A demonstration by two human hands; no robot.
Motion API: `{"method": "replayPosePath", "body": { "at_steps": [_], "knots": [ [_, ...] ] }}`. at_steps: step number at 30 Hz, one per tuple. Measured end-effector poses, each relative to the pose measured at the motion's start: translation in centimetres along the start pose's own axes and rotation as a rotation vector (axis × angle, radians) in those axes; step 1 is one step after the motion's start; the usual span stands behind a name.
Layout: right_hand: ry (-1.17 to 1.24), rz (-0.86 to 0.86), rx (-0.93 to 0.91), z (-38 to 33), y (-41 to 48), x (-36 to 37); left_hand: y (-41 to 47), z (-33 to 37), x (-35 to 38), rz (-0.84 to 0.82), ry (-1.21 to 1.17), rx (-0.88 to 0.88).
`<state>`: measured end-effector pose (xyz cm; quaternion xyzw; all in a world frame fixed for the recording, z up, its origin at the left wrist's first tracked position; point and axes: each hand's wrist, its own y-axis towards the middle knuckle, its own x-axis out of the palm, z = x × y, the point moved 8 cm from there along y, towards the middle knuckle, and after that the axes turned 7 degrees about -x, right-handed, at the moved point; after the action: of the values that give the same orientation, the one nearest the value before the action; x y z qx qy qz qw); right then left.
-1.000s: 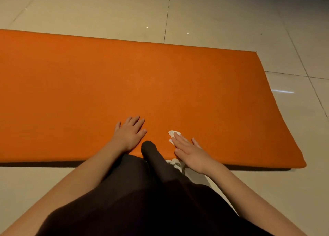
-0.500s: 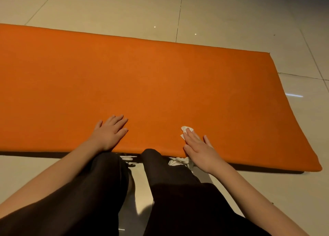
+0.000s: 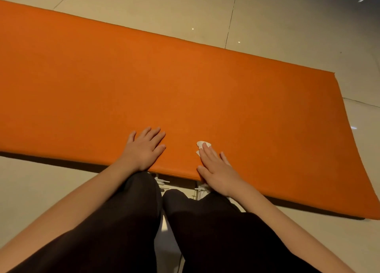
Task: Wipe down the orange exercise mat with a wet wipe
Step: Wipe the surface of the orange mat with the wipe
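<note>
The orange exercise mat (image 3: 185, 91) lies flat on the tiled floor and fills most of the view. My right hand (image 3: 218, 165) lies flat near the mat's front edge, straight fingers pressing a small white wet wipe (image 3: 200, 144) onto it. Only the wipe's far tip shows past my fingertips. My left hand (image 3: 145, 148) rests flat on the mat a little to the left, fingers straight, holding nothing.
Glossy beige floor tiles (image 3: 287, 26) surround the mat. My legs in dark trousers (image 3: 205, 231) and white shoes (image 3: 200, 190) are just in front of the mat's near edge. The mat's right end (image 3: 349, 139) lies within view.
The view has tilted and shifted. My left hand sits closer to my right hand on the mat than half a second ago. The wipe stays under my right fingers near the front edge.
</note>
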<state>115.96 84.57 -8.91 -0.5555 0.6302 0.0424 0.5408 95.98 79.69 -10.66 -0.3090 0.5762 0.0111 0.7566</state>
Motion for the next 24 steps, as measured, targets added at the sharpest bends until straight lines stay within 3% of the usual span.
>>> {"method": "replayPosePath", "body": {
  "at_steps": [4, 8, 13, 19, 24],
  "knots": [
    [-0.028, -0.049, -0.144, -1.6, 0.3, 0.0, 0.0, 0.0, -0.1, 0.007, 0.006, -0.013],
    [-0.029, 0.014, 0.081, 1.0, 2.3, -1.3, -0.1, -0.1, 0.1, 0.026, 0.001, -0.006],
    [-0.033, -0.050, -0.133, -3.5, 1.3, 0.4, -0.4, 0.2, -0.1, 0.057, -0.005, 0.002],
    [-0.038, 0.064, 0.070, -0.4, 3.7, -1.3, -0.5, 0.1, -0.1, 0.049, -0.016, 0.009],
    [-0.073, 0.015, -0.111, -3.4, 3.1, -0.3, -0.6, 0.1, -0.1, 0.045, -0.012, 0.016]
  ]
}}
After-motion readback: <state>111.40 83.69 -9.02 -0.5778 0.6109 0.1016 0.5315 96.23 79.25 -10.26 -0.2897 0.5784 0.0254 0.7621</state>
